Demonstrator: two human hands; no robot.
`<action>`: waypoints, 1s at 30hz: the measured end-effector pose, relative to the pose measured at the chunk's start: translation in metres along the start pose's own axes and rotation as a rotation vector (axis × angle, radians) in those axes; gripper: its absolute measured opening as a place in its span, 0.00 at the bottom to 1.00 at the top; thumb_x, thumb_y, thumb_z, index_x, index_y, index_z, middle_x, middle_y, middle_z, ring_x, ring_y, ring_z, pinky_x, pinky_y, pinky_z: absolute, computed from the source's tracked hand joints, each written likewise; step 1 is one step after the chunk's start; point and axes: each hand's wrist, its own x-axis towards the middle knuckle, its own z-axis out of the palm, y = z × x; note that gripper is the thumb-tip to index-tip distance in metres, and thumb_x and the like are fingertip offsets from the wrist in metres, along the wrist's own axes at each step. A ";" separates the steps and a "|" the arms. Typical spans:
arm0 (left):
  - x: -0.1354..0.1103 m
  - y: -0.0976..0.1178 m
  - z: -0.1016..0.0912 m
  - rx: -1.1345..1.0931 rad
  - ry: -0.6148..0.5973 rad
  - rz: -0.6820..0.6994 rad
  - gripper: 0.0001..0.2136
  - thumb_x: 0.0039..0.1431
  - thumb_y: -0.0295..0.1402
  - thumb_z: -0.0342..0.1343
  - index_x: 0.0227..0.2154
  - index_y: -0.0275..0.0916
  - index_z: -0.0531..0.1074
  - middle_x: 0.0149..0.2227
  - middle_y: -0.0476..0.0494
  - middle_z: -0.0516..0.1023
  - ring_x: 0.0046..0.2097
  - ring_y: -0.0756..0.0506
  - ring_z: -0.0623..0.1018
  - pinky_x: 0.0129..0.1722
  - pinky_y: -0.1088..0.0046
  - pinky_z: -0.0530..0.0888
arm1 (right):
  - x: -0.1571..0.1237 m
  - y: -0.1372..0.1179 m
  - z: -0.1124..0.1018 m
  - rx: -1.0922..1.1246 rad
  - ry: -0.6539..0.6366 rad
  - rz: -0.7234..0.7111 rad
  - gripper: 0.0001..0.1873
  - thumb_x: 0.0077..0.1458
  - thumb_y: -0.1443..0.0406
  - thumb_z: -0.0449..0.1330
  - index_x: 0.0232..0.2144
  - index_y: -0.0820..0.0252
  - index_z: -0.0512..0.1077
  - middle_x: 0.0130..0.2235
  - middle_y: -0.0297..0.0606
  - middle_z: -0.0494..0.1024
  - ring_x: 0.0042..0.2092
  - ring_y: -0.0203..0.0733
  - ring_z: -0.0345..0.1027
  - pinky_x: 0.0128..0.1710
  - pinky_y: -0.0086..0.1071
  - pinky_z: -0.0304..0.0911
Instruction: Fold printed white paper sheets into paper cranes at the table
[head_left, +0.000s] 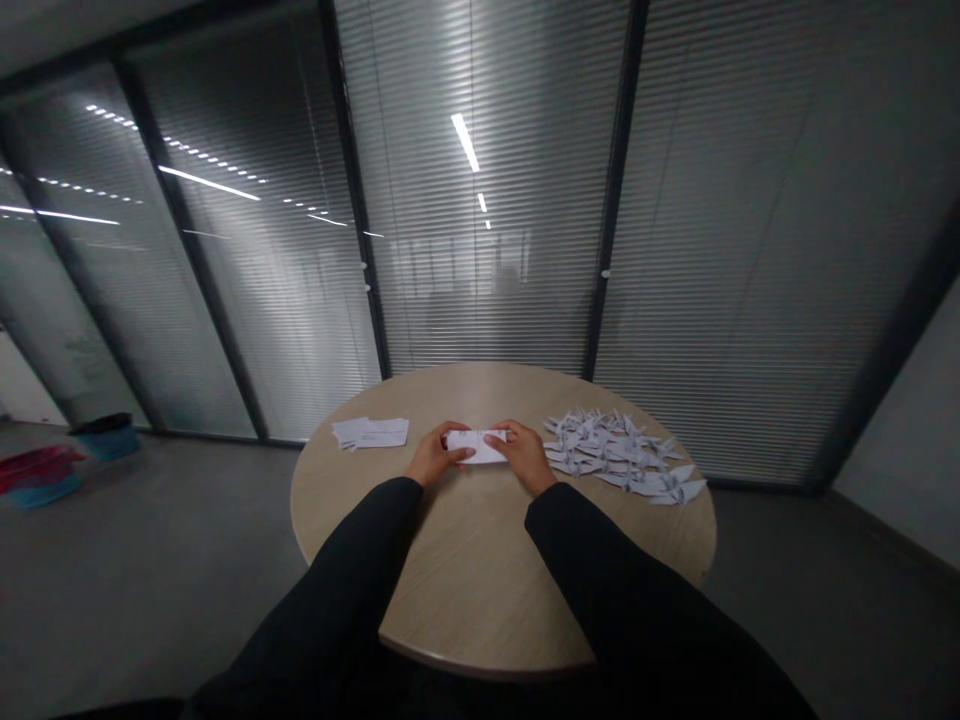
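Note:
Between my two hands is a small white sheet of paper [480,450], with faint printing along its top edge. My left hand [433,456] grips its left end, thumb on the near face and fingers behind. At the right end, my right hand [527,456] pinches it in the same way. The paper is held above the middle of the table; whether it is folded I cannot tell. Left of my hands lies a small stack of white paper sheets [382,433]. To the right spreads a pile of several folded paper cranes [607,450], close to my right hand.
The round wooden table [480,580] has its curved edge on all sides of the work. Behind it stands a glass partition with blinds [487,300]. On the floor at the left are a blue basin [109,442] and a red and blue basin [41,480].

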 end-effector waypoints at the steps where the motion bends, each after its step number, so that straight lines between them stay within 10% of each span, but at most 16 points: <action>1: 0.000 0.001 0.000 0.000 0.005 -0.006 0.25 0.36 0.36 0.67 0.39 0.33 0.69 0.27 0.48 0.72 0.27 0.50 0.74 0.23 0.73 0.75 | 0.000 0.000 0.000 -0.008 0.001 0.000 0.18 0.38 0.55 0.64 0.29 0.61 0.70 0.22 0.34 0.74 0.24 0.37 0.66 0.24 0.28 0.58; 30: 0.000 -0.006 -0.003 0.111 -0.015 0.039 0.20 0.46 0.44 0.60 0.37 0.32 0.73 0.27 0.44 0.76 0.25 0.49 0.74 0.24 0.74 0.72 | -0.007 -0.010 0.001 -0.267 0.016 -0.119 0.16 0.46 0.55 0.57 0.28 0.62 0.73 0.22 0.34 0.72 0.24 0.37 0.62 0.24 0.28 0.55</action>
